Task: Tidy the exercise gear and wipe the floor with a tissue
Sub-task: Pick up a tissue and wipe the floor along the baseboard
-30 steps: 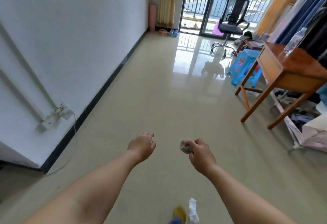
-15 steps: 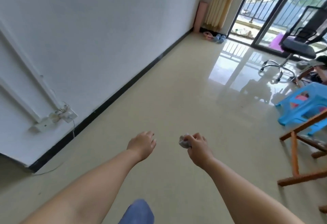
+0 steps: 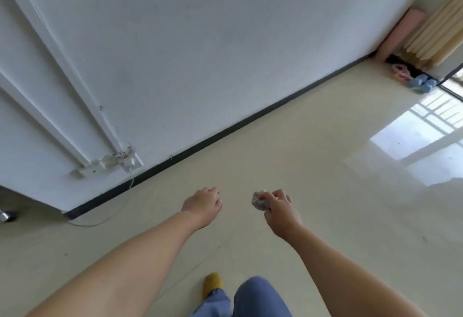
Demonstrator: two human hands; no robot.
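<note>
Open floor (image 3: 313,166) ahead and to the right; white wall (image 3: 200,53) with loose socket (image 3: 125,162) blocking the left.

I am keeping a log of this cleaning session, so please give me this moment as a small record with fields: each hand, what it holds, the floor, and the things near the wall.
left hand: empty, fingers loosely curled, raised above the floor
right hand: closed on a crumpled tissue
floor: pale, glossy, window reflection at the right
wall: white, black baseboard, loose socket with exposed wires
far corner: pink upright roll, curtain, blue slippers
person: standing, yellow sock, blue trousers
</note>
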